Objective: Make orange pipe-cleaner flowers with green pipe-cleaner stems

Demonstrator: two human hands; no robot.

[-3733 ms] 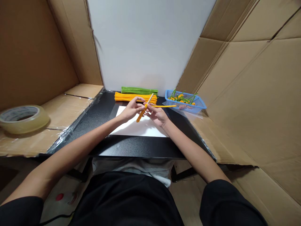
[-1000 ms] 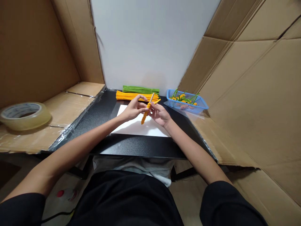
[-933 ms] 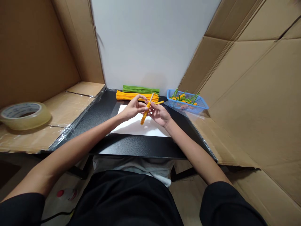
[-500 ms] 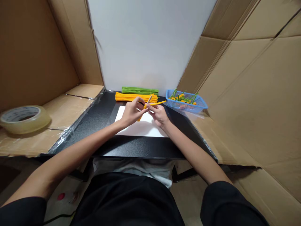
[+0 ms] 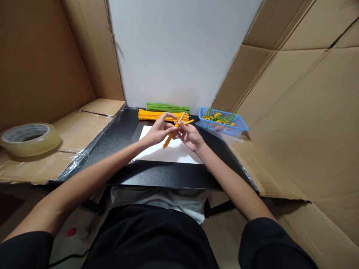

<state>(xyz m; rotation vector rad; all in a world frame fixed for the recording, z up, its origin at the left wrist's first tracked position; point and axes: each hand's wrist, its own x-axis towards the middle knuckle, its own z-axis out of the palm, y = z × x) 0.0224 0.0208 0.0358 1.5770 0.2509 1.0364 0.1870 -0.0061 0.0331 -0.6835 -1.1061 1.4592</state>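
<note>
Between my two hands, over the white sheet (image 5: 157,154), is a thin wooden stick (image 5: 182,117) with an orange pipe cleaner (image 5: 168,141) coiled round its lower part. The coil slants down to the left and the bare stick end points up to the right. A short straight tail of the pipe cleaner sticks out to the right. My left hand (image 5: 160,130) is closed, thumb and fingers pinching the coiled stick. My right hand (image 5: 192,136) is closed too, its thumb and forefinger on the pipe cleaner near the tail. Some fingertips are hidden behind the work.
Behind my hands lie a bundle of orange pipe cleaners (image 5: 151,115) and a green bundle (image 5: 168,107). A blue basket (image 5: 241,129) with orange and green pieces stands at right. A tape roll (image 5: 49,140) sits on cardboard at left. Cardboard walls (image 5: 294,112) flank the black table (image 5: 165,177).
The free tail of the orange pipe cleaner looks shorter at the right. More of the coil shows below my hands, and the stick's top has shifted slightly right.
</note>
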